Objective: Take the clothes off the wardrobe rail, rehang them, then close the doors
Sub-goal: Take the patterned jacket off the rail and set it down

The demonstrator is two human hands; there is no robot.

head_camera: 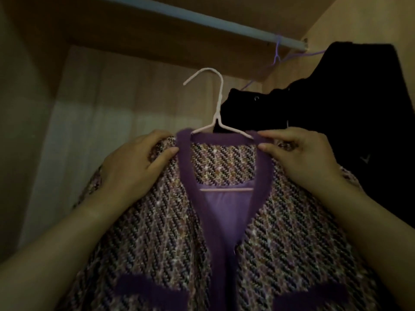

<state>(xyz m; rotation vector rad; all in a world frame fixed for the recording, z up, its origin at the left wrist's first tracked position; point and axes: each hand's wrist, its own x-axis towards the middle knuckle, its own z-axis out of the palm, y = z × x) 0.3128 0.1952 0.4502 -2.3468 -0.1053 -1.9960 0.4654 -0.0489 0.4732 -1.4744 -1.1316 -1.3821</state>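
Observation:
A purple-trimmed tweed jacket [224,232] hangs on a white wire hanger [219,104] that I hold up inside the wardrobe. The hanger's hook is free in the air, well below the pale rail [202,19]. My left hand [132,167] grips the jacket's left shoulder, thumb against the purple collar. My right hand [303,153] pinches the right shoulder and collar edge near the hanger's arm. A black garment [336,113] hangs on a purple hanger [277,55] at the rail's right end.
The wardrobe's back panel [112,108] and left wall [20,131] enclose the space. A shelf [157,41] runs above the rail. The rail's length to the left of the purple hanger is bare. The doors are out of view.

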